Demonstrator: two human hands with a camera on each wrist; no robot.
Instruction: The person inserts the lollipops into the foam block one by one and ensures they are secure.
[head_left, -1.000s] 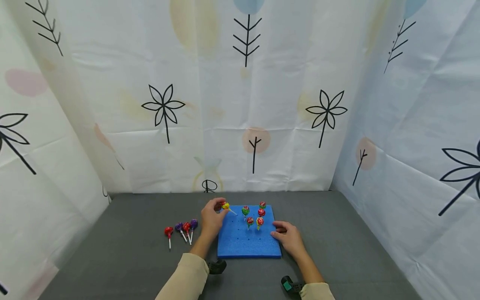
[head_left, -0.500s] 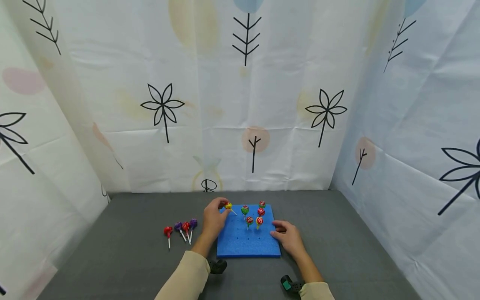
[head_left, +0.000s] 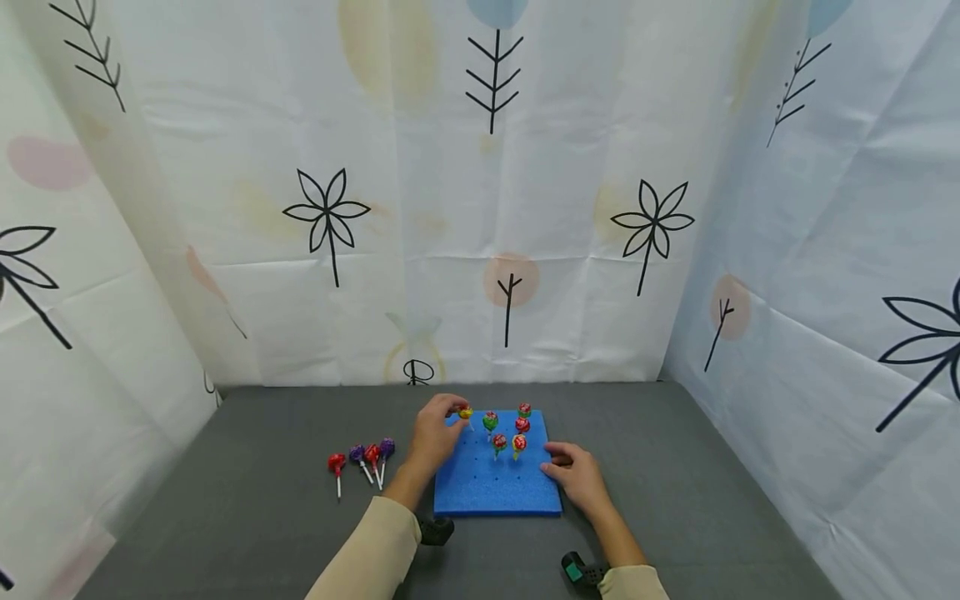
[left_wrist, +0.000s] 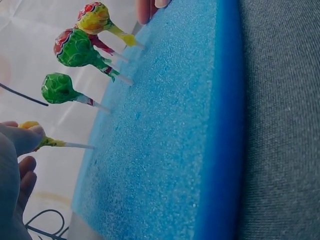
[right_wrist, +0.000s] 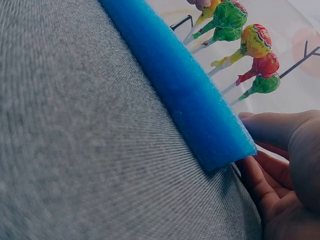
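Observation:
My left hand (head_left: 433,437) pinches a yellow-wrapped lollipop (head_left: 466,413) by its head at the back left of a blue foam board (head_left: 495,497). In the left wrist view, that lollipop's white stick (left_wrist: 80,145) meets the foam; how deep it sits I cannot tell. Several green, red and yellow lollipops stand upright in the board, among them a green one (head_left: 491,422) just right of the held one. My right hand (head_left: 579,475) holds the board's right edge, its thumb (right_wrist: 272,125) high on the edge and the other fingers lower against the side.
Left of the board, several red and purple lollipops lie on the grey tabletop (head_left: 255,500), one red lollipop (head_left: 337,462) a little apart. Small holes dot the foam. White patterned cloth (head_left: 450,208) walls the table at the back and sides.
My left hand has moved slightly right over the board with the yellow lollipop. Its stick has gone from slanted to nearly upright. My right hand has stayed at the board's edge.

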